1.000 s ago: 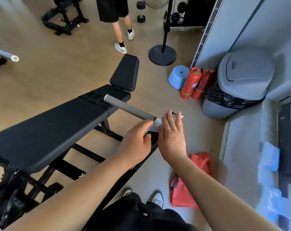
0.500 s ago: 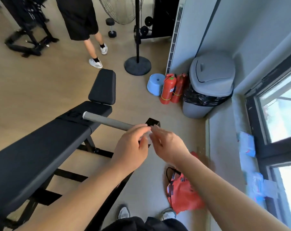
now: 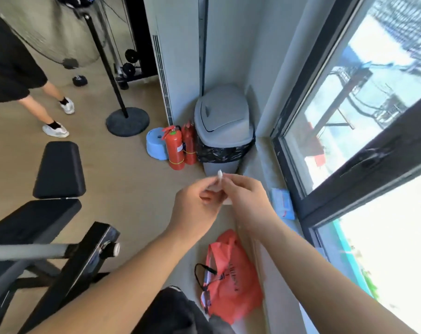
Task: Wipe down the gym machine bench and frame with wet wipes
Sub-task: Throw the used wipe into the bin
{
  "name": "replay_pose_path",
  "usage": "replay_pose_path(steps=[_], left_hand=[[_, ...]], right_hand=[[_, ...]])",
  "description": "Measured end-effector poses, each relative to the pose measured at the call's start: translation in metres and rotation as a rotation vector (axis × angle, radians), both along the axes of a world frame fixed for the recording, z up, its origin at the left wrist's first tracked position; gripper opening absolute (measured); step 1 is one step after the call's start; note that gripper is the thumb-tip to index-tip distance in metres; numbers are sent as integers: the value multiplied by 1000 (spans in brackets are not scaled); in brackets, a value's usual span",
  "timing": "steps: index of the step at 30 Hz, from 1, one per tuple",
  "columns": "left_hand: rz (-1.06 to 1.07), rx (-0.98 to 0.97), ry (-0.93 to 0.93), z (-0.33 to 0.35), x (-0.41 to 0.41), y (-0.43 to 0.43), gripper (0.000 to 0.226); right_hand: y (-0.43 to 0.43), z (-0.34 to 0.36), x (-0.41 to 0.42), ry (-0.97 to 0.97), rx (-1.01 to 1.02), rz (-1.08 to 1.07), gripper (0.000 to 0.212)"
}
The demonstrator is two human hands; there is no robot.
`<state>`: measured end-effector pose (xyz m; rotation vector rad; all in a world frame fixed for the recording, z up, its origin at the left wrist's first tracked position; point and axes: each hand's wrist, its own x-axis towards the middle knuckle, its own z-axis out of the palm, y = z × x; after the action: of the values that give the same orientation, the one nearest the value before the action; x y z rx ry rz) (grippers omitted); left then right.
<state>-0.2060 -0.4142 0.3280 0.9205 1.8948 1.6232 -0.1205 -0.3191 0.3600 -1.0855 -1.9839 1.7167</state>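
You are holding a small bunched white wipe between both hands, clear of the bench and up in front of the grey bin. Your left hand and right hand are both pinching it, with the fingers curled and clamped on the wad. The wipe is touching neither the bench pad nor the black frame, both lying low at your left. Judgement: you are either refolding to a clean face or wadding it for disposal; cannot tell which. If discarding, the next move is calling for a push on the bin's swing lid, then a fresh sheet from the blue pack on the window sill, near your right hand. If refolding, you are needing to turn back left to the frame.
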Motion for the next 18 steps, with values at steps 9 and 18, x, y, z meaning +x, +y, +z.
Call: replay_pose_path(steps=[9,18], left_hand=[[19,-119,-147,-23,-93,135,44],[149,-264,-119,-125,-317,312,14]], right_hand=[[143,-14,-49,-231,220,-12,28],[332,-96,-259,-378,150,88,31]])
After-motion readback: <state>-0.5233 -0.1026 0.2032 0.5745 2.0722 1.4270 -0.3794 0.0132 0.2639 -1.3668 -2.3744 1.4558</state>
